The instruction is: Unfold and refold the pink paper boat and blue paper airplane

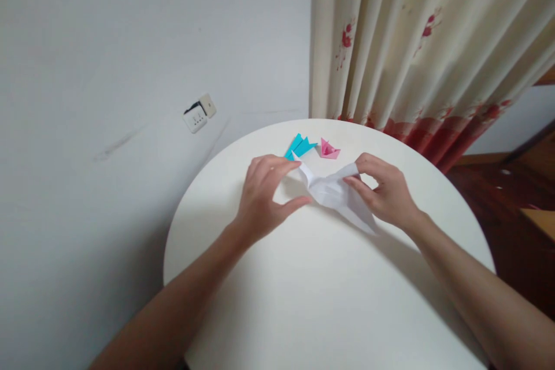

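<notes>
Right now both hands are working a white folded paper just above the round white bench, a little toward twelve o'clock from its middle. The left hand is sitting at nine o'clock of the paper, its fingers curled over and pinching the upper left corner, while the thumb is reaching across toward the paper's centre fold. That grip is closing narrowly, with the corner caught between the fingertips. The right hand is sitting at three o'clock of the paper, its thumb and forefinger pinching the upper right flap; that grip is likewise closing tight on the sheet. A long pointed flap of the paper is hanging down toward five o'clock, passing under the right hand; whether its tip is touching the bench I cannot tell.

Beyond the hands, at twelve o'clock near the far rim of the bench, a blue folded paper figure is lying just behind the left fingertips, and a pink folded paper figure is sitting just beside it at three o'clock. Behind the bench a cream curtain with red flowers is hanging at one o'clock, and a wall socket is showing at ten o'clock.
</notes>
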Action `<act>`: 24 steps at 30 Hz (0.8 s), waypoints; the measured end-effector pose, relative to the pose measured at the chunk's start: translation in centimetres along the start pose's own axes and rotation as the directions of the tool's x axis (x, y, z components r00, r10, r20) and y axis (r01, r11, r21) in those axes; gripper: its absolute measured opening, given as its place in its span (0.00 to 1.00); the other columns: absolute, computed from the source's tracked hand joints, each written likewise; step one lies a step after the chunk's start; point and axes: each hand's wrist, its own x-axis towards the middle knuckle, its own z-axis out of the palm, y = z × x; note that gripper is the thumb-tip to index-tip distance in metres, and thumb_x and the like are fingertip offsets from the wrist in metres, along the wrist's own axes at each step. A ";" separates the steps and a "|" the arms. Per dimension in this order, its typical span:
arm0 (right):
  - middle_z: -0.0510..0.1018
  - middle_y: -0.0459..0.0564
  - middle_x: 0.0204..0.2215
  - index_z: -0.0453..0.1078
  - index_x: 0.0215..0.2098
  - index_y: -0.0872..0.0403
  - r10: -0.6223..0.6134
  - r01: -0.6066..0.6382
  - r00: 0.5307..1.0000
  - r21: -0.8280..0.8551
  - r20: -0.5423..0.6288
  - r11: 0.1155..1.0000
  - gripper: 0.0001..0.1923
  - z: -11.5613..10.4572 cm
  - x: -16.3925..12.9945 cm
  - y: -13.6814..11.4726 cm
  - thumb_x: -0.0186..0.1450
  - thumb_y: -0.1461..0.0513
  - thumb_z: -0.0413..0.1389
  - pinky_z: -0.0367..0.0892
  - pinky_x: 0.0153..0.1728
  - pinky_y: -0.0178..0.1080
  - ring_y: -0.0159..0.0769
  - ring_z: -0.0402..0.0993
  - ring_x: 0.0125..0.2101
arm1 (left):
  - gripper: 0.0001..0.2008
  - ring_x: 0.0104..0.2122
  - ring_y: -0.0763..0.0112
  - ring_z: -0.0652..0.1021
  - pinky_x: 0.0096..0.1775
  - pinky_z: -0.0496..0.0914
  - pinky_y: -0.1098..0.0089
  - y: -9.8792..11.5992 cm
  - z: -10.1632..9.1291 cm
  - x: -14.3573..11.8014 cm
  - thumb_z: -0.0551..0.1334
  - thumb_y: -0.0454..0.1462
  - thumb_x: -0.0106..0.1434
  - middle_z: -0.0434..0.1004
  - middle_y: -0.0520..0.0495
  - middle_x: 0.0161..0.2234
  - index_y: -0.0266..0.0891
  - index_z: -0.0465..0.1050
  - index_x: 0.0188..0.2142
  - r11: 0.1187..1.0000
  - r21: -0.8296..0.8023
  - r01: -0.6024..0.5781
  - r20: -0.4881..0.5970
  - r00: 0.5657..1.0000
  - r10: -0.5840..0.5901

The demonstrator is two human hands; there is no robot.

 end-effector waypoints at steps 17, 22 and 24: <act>0.71 0.49 0.31 0.71 0.34 0.52 -0.009 -0.007 0.991 0.117 0.133 0.993 0.06 -0.4 -0.2 0.4 0.70 0.61 0.56 0.62 0.33 0.39 0.37 0.67 0.32 | 0.06 0.36 0.69 0.79 0.42 0.70 0.69 -2.2 2.0 -0.6 0.64 0.35 0.67 0.81 0.48 0.33 0.39 0.78 0.33 0.933 -0.357 0.048 0.351 0.932 0.086; 0.71 0.49 0.31 0.70 0.33 0.52 0.037 -0.043 0.997 0.087 0.065 0.995 0.08 -0.4 0.0 0.5 0.70 0.59 0.55 0.62 0.33 0.39 0.38 0.68 0.33 | 0.05 0.44 0.65 0.79 0.50 0.70 0.64 -2.0 1.8 -0.6 0.62 0.35 0.68 0.81 0.43 0.41 0.39 0.76 0.34 0.928 -0.357 0.104 0.270 0.963 -0.004; 0.72 0.50 0.31 0.70 0.33 0.52 0.076 -0.079 0.997 0.086 0.033 0.993 0.09 -0.3 0.0 0.6 0.70 0.58 0.55 0.62 0.33 0.39 0.38 0.68 0.33 | 0.05 0.49 0.63 0.77 0.53 0.69 0.61 -1.8 1.6 -0.6 0.61 0.35 0.69 0.80 0.42 0.46 0.40 0.74 0.36 0.913 -0.366 0.178 0.318 0.946 -0.057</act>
